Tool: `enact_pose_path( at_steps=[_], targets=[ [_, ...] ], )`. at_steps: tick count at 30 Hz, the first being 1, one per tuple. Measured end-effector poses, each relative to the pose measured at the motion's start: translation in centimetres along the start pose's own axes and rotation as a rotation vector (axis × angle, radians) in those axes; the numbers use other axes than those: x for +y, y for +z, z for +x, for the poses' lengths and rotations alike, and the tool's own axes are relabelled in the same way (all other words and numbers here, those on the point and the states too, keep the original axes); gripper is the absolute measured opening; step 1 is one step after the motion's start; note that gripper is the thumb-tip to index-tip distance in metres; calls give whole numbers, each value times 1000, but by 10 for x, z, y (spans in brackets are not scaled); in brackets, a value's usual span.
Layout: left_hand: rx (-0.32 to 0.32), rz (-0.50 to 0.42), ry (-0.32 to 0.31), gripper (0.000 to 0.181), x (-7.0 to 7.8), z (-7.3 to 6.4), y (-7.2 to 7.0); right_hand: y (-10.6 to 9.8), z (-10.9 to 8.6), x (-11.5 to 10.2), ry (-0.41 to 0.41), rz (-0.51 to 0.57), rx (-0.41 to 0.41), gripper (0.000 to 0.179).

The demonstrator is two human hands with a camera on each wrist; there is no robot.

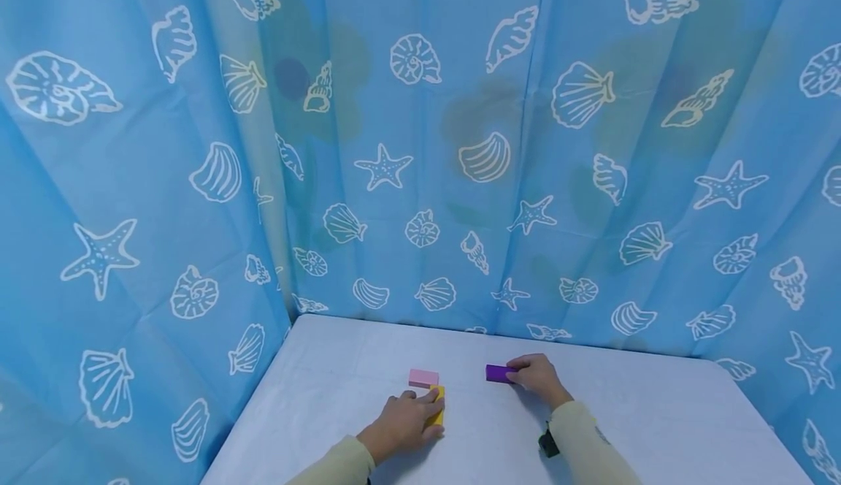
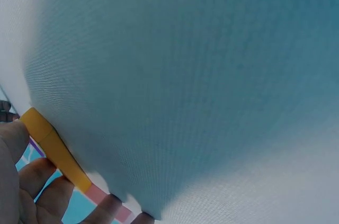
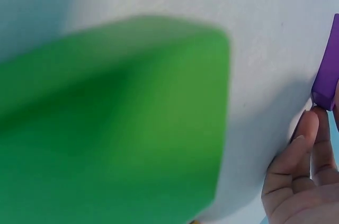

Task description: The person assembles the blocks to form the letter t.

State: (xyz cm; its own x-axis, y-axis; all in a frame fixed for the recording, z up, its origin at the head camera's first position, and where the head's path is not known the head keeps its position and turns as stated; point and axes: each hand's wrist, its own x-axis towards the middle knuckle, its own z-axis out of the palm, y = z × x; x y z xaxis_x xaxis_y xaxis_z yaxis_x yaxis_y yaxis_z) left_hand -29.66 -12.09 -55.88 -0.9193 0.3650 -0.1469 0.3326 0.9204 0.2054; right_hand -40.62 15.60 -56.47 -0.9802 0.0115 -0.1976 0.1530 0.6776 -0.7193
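My left hand [image 1: 405, 421] pinches a yellow block [image 1: 437, 393], its thumb at the near end. In the left wrist view, the same yellow block [image 2: 66, 163] lies along the fingers, with a line across it. A pink block [image 1: 423, 377] sits at the far end of the yellow one, and its side [image 2: 96, 194] lines up with it in the left wrist view. Farther right, my right hand [image 1: 540, 377] holds the right end of a purple block [image 1: 496, 373] with thumb and fingers. Part of that purple block [image 3: 326, 68] shows at the right wrist view's edge.
A large blurred green thing [image 3: 137, 128] fills much of the right wrist view. A small dark thing [image 1: 548, 443] shows beside the right sleeve. The white-covered table [image 1: 355, 353] meets a blue shell-patterned curtain [image 1: 420, 178] behind and on the left.
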Motion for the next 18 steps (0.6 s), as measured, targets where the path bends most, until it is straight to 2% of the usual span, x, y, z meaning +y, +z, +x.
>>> enact_pose_path(
  at_steps=[18],
  targets=[
    [8, -2, -6, 53, 2, -2, 0, 26, 2, -17, -39, 18, -10, 23]
  ],
)
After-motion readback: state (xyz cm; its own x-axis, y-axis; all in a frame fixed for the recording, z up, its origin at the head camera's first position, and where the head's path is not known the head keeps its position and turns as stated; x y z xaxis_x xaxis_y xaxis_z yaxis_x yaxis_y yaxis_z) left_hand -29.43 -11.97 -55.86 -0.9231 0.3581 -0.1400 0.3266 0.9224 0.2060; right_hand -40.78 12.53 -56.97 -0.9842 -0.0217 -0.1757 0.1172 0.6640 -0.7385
